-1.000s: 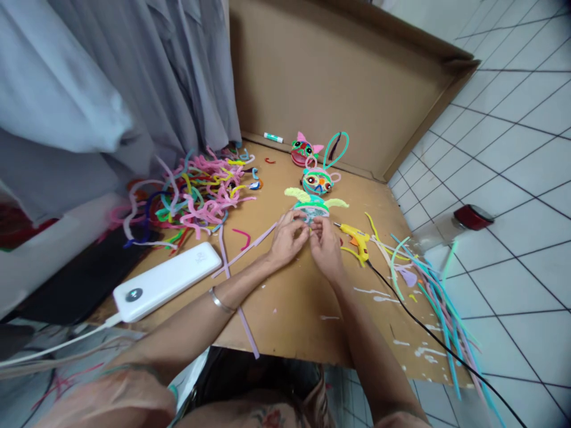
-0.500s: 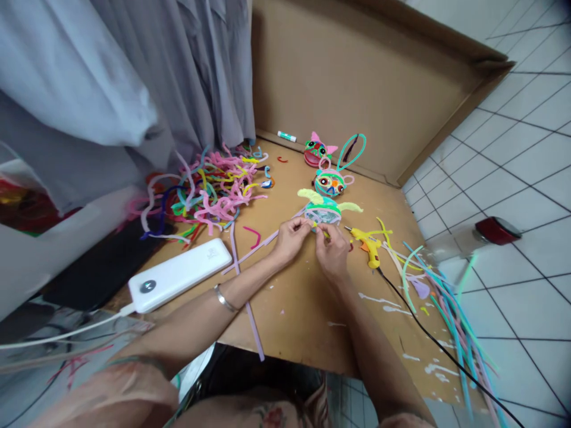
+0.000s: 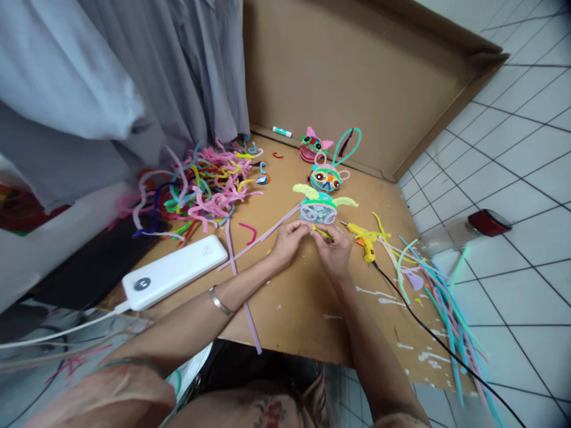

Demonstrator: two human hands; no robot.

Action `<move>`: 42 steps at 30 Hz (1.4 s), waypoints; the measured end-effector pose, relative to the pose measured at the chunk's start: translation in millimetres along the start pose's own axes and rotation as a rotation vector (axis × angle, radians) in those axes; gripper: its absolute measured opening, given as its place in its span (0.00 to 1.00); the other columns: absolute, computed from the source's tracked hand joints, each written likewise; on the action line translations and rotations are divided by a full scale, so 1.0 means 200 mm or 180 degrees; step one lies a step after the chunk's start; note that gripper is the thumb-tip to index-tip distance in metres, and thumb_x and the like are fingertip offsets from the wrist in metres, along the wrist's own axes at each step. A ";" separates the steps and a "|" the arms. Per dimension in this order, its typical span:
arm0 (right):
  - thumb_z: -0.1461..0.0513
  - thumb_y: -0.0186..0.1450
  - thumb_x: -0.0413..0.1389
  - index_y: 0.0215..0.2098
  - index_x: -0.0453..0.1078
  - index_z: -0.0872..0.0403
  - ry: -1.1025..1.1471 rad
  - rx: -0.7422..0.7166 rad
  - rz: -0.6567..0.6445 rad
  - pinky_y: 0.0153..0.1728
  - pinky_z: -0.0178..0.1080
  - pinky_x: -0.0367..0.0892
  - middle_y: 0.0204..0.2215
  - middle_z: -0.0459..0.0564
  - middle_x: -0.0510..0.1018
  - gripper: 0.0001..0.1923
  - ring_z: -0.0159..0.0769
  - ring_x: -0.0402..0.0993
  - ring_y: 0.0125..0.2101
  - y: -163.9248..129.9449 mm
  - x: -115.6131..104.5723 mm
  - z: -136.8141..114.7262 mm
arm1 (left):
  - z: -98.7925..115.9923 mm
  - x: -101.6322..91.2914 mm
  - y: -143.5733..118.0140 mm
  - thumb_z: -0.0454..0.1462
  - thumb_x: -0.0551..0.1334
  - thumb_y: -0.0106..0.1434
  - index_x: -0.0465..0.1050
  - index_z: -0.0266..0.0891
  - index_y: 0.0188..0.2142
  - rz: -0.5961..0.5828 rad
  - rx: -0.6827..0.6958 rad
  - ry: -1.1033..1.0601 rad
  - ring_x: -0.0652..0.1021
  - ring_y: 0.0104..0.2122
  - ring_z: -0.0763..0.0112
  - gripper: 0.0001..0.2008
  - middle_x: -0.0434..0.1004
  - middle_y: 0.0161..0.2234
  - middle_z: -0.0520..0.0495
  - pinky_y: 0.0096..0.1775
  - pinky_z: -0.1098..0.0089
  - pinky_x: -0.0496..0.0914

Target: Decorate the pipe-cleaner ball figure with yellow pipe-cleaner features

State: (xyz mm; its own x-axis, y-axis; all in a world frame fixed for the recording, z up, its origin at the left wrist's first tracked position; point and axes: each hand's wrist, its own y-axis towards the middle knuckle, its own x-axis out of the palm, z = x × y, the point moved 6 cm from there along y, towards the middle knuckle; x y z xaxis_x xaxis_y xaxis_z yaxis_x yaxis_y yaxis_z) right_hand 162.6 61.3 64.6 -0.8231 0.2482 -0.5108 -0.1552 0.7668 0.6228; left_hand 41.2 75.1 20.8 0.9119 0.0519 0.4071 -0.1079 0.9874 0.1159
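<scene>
Two hands | left hand point(image 3: 288, 241), right hand point(image 3: 333, 248) | fingers pinch yellow pipe cleaner point(image 3: 322, 232) | by figure point(image 3: 317, 210)

Fingertips of the left hand point(image 3: 289, 239) and right hand point(image 3: 333, 249) hide their contact point; the black cable point(image 3: 450, 353) is cut off at the lower edge.

My left hand point(image 3: 289, 239) and right hand point(image 3: 333, 248) meet, pinching a yellow pipe cleaner point(image 3: 322, 232) just before the turquoise figure point(image 3: 318, 209); glue gun point(image 3: 363, 239) lies right.
</scene>
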 end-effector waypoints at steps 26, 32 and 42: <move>0.61 0.65 0.56 0.33 0.75 0.51 0.0465 0.0067 -0.0283 0.30 0.35 0.68 0.29 0.46 0.79 0.06 0.33 0.75 0.31 0.03 -0.13 -0.03 | 0.09 0.00 0.02 0.41 0.63 0.51 0.73 0.35 0.21 -0.1008 -0.0087 0.0823 0.65 0.23 0.77 0.11 0.68 0.20 0.54 0.30 0.73 0.60; 0.60 0.66 0.54 0.29 0.71 0.52 0.0145 0.0120 -0.0226 0.28 0.34 0.66 0.27 0.45 0.78 0.09 0.33 0.73 0.28 0.02 -0.13 -0.07 | 0.10 0.03 0.00 0.44 0.65 0.48 0.73 0.35 0.21 -0.1018 -0.0204 0.0392 0.66 0.24 0.77 0.13 0.69 0.21 0.53 0.32 0.72 0.62; 0.62 0.69 0.51 0.40 0.73 0.51 -0.0711 -0.0515 -0.0026 0.35 0.39 0.69 0.31 0.51 0.79 0.08 0.38 0.75 0.33 -0.06 -0.04 -0.13 | 0.00 0.00 -0.03 0.39 0.63 0.48 0.71 0.37 0.21 0.0026 -0.0227 -0.0096 0.64 0.21 0.77 0.07 0.66 0.18 0.55 0.30 0.72 0.61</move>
State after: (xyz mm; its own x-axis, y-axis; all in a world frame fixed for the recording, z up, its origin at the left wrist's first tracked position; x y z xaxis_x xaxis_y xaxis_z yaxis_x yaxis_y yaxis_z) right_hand 157.0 34.1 76.7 -0.6833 0.3805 -0.6231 -0.2614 0.6694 0.6954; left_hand 42.2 68.9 19.5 0.8986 0.0566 0.4351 -0.0860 0.9951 0.0480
